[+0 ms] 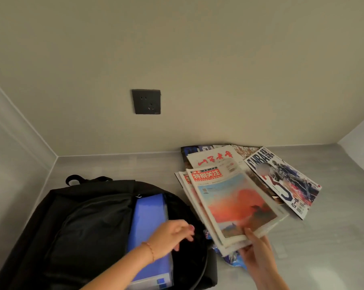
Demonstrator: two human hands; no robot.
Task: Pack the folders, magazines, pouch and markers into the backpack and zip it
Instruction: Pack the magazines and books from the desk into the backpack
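Note:
A black backpack lies open on the grey desk, with blue folders standing inside its main compartment. My left hand reaches over the folders to the bag's right rim, fingers loosely bent and holding nothing that I can see. My right hand grips the near edge of a small stack of magazines with a red-sky cover, lifted just right of the bag. More magazines lie fanned on the desk behind. A blue patterned item peeks out under the stack. No markers are visible.
The grey desk sits in an alcove, with a beige wall behind and side walls at left and right. A black wall socket is mounted above the desk. The backpack's carry handle points toward the back wall.

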